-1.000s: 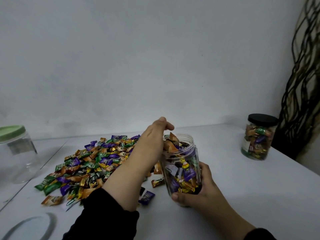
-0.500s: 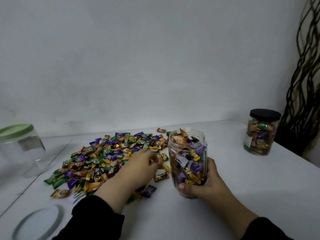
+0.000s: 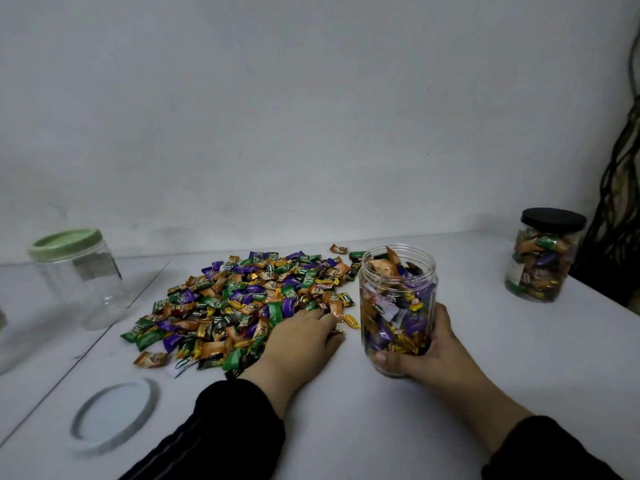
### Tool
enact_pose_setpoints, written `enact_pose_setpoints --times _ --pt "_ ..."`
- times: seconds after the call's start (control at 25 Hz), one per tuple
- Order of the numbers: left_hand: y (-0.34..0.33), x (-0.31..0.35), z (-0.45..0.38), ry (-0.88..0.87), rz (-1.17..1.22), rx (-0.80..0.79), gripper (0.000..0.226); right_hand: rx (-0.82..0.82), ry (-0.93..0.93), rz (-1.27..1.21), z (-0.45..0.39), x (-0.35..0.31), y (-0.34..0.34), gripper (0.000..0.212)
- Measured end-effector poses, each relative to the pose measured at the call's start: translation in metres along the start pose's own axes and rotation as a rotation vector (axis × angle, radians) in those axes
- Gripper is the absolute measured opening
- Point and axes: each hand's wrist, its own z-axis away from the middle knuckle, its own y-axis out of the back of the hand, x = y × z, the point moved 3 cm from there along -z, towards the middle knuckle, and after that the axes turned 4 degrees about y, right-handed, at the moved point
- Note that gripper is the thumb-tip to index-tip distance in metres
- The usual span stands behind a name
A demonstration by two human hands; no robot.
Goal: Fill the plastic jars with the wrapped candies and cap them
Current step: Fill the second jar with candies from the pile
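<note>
Far-left jar: clear plastic jar w/ green lid point(image 3: 65, 241) on, looks empty, upright, well apart from the hands.
Near-left ring: grey ring mark point(image 3: 114, 415) on the white table point(image 3: 519, 358) (can't tell if it's a lid or a stain).
Candy pile: wrapped candies point(image 3: 242, 303) in green, purple, orange, gold foil; loose flat heap, centre-left, spreading far and left from the left hand. No single long axis, pieces lie every way.
L hand: left hand point(image 3: 304, 336) palm down at the pile's near-right edge, fingers bent onto the nearest pieces. Prob. gathering a few; whether it's got any pinched yet I can't tell, fingertips are hidden.
Key relation: candies lie directly under and just far-left of the L hand; the open jar point(image 3: 398, 306) is just right of it. So the L hand is the nearer one to both pile and jar mouth; coming move is prob. a short lift up and rightward over the rim.
Open jar: clear, upright, no cap, nearly full, a couple of orange wrappers poking above the rim (not much room left, I'd judge).
R hand: right hand point(image 3: 429, 351) wrapped round the jar's lower part, thumb in front, steadying it on the table.
Far-right jar: filled jar w/ black cap point(image 3: 553, 220), done, well apart.
</note>
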Motion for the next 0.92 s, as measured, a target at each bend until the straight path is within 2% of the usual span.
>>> enact_pose_setpoints --times 0.16,0.24,0.32,0.48,0.56,0.6,0.68,0.76,0.92 --pt "0.003 -0.009 -0.017 0.142 0.036 0.079 0.035 -0.007 0.015 0.010 -0.002 0.004 0.001 0.094" --pt "0.009 -0.018 -0.024 0.222 0.159 0.143 0.035 -0.010 0.013 0.006 -0.002 0.005 0.001 0.095" --pt "0.031 -0.021 -0.028 0.290 0.453 0.284 0.033 -0.016 0.015 0.006 -0.003 0.006 0.001 0.095" --pt "0.105 -0.004 -0.028 0.382 1.256 0.643 0.036 -0.041 -0.003 -0.016 -0.003 0.006 0.000 0.103" --pt "0.137 0.020 -0.033 0.301 1.543 0.626 0.034 -0.043 -0.014 -0.017 -0.004 0.006 0.000 0.108" --pt "0.149 0.034 -0.037 0.245 1.583 0.585 0.032 -0.045 -0.017 -0.016 -0.004 0.005 0.000 0.110" --pt "0.162 0.061 -0.043 0.120 1.491 0.491 0.029 -0.054 -0.026 -0.012 -0.004 0.005 0.000 0.110" --pt "0.160 0.080 -0.045 0.015 1.260 0.414 0.028 -0.066 -0.024 -0.010 -0.005 0.005 0.001 0.106" --pt "0.143 0.089 -0.040 -0.030 0.868 0.320 0.025 -0.081 -0.009 0.006 -0.005 0.004 0.002 0.101"
